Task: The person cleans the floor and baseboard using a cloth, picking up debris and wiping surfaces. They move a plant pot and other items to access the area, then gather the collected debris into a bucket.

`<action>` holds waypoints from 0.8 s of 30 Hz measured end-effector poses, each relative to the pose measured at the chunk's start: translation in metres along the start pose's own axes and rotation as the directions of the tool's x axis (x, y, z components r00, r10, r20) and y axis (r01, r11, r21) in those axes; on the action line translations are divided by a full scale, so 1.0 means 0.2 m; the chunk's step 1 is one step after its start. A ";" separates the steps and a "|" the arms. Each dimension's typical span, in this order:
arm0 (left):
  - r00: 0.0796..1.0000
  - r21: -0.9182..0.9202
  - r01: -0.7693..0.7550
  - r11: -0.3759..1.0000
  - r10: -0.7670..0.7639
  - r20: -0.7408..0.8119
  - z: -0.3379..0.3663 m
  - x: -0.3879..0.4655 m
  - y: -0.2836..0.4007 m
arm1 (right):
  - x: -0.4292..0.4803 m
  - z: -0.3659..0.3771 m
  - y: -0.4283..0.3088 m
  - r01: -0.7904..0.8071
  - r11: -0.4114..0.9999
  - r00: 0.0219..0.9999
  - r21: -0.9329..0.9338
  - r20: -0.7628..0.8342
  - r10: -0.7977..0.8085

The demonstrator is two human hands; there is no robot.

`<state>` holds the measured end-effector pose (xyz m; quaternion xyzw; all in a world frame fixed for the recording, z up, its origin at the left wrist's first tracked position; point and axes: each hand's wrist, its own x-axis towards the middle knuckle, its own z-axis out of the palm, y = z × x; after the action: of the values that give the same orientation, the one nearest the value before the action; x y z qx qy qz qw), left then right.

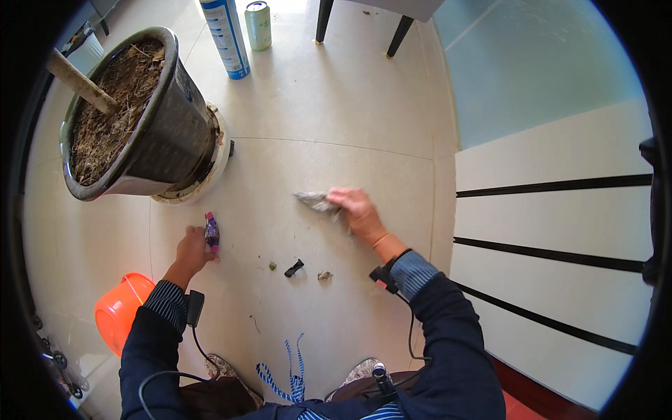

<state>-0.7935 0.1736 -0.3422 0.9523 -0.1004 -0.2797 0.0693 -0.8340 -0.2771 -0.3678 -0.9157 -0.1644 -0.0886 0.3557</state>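
A grey crumpled rag (314, 200) lies under the fingers of my right hand (359, 211), which is blurred and low over the floor tiles. To the left, my left hand (191, 248) has its thumb and fingers around a purple wrapper with pink twisted ends (211, 232), perhaps a candy. Between my hands and nearer to me lie a small black plastic piece (294, 268), a green scrap (272, 266) and a crumpled brownish bit (325, 275). A thin curled strand (255, 323) is closer to my feet.
A large dark plant pot (163, 136) stands on a white saucer (220, 163) at upper left. An orange bucket (113, 317) is beside my left forearm. A blue-and-white canister (227, 39) and a green can (259, 26) stand ahead. White panels (546, 220) line the right side.
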 end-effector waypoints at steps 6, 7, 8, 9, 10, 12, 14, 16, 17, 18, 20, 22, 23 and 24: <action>1.000 0.016 0.004 1.000 -0.004 0.004 -0.02 -0.01 0.02 | 0.24 -0.57 0.65 -0.549 0.831 0.744 -0.091 -0.506 0.436; 1.000 0.017 0.008 1.000 -0.008 0.000 -0.02 -0.01 0.02 | 0.26 -0.58 0.72 -0.668 0.727 0.690 -0.156 -0.496 0.528; 1.000 0.017 0.009 1.000 -0.009 -0.003 -0.03 -0.01 0.02 | 0.26 -0.55 0.75 -0.534 0.825 0.779 -0.184 -0.486 0.395; 1.000 0.020 0.009 1.000 -0.010 0.009 -0.03 -0.01 0.03 | 0.24 -0.49 0.73 -0.466 0.865 0.804 -0.188 -0.498 0.325; 1.000 0.019 0.010 1.000 -0.011 0.021 -0.03 -0.01 0.03 | 0.22 -0.42 0.67 -0.463 0.871 0.802 -0.163 -0.495 0.334; 0.999 0.003 0.021 1.000 -0.021 0.038 -0.03 0.00 0.03 | 0.15 -0.17 0.42 -0.289 0.937 0.919 -0.196 -0.332 0.214; 0.998 -0.017 0.036 0.999 -0.036 0.045 -0.04 0.00 0.04 | 0.04 0.04 0.07 -0.042 0.976 0.997 -0.214 -0.073 0.027; 1.000 0.007 0.016 1.000 -0.016 0.005 -0.04 -0.01 0.04 | -0.06 0.14 -0.21 0.009 0.993 0.991 0.117 0.129 -0.024; 1.000 0.018 0.021 1.000 -0.021 -0.003 -0.04 -0.01 0.05 | -0.08 0.15 -0.28 0.045 0.967 0.973 0.249 0.209 -0.099; 1.000 -0.009 0.017 1.000 -0.017 -0.001 -0.05 -0.01 0.05 | -0.05 0.15 -0.27 -0.091 0.943 0.985 0.320 0.166 0.039; 0.998 -0.051 0.049 0.998 -0.047 0.034 -0.05 -0.01 0.05 | 0.05 0.05 -0.15 -0.240 0.868 0.971 0.434 0.090 0.223; 0.997 -0.078 0.052 0.996 -0.048 0.057 -0.05 -0.01 0.06 | 0.22 -0.11 0.15 -0.313 0.865 0.908 0.391 -0.143 0.393; 0.999 -0.066 0.039 0.997 -0.037 0.038 -0.06 -0.01 0.05 | 0.32 -0.19 0.32 -0.326 0.787 0.813 0.525 -0.268 0.516; 0.998 -0.051 0.044 0.998 -0.042 0.038 -0.05 -0.01 0.05 | 0.38 -0.29 0.48 -0.463 0.759 0.686 0.458 -0.357 0.634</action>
<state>-0.7903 0.1644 -0.3308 0.9468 -0.0741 -0.3010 0.0860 -0.7303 -0.3646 -0.3645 -0.7944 0.2052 -0.1772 0.5436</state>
